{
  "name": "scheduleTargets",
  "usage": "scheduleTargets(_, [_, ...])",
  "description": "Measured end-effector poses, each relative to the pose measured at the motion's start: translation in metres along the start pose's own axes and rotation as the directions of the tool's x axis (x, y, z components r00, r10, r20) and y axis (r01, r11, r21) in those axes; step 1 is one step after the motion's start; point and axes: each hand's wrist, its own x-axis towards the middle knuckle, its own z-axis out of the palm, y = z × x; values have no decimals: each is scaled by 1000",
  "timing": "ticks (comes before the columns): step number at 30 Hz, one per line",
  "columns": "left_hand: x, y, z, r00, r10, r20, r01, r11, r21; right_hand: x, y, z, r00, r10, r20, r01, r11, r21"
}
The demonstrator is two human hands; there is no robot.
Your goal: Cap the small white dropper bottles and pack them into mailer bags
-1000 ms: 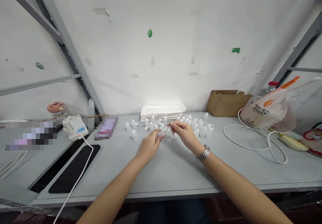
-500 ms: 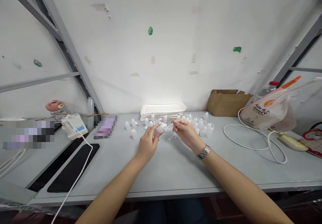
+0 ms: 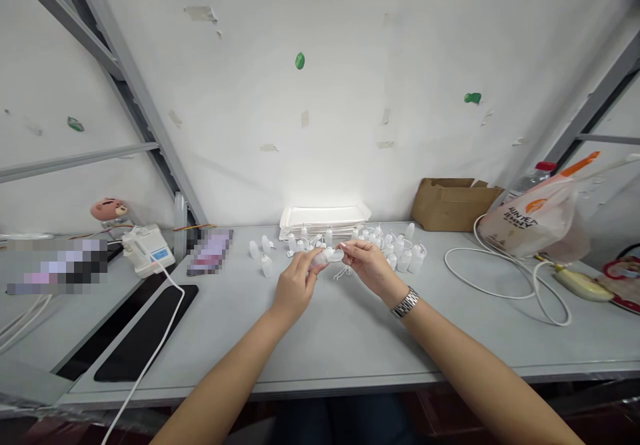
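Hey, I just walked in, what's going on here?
A person at a grey table is holding a small white plastic bottle between the left hand and the right hand. More small bottles are grouped on the table on both sides of the hands, thin white loops lie just below them, and a stack of white trays sits behind.

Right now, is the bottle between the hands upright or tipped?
Tipped: the white plastic bottle lies roughly sideways, held between the left hand and right hand.
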Motion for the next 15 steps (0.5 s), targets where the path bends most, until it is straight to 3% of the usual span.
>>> scheduleTargets(9, [0, -3, 2, 998, 54, -34, -53, 998, 22, 0, 0, -1, 1000, -12, -4, 11, 999, -37])
scheduleTargets(15, [0, -4, 2, 999, 43, -14, -42, 998, 48, -1, 1, -1, 994, -89, -64, 74, 976, -205])
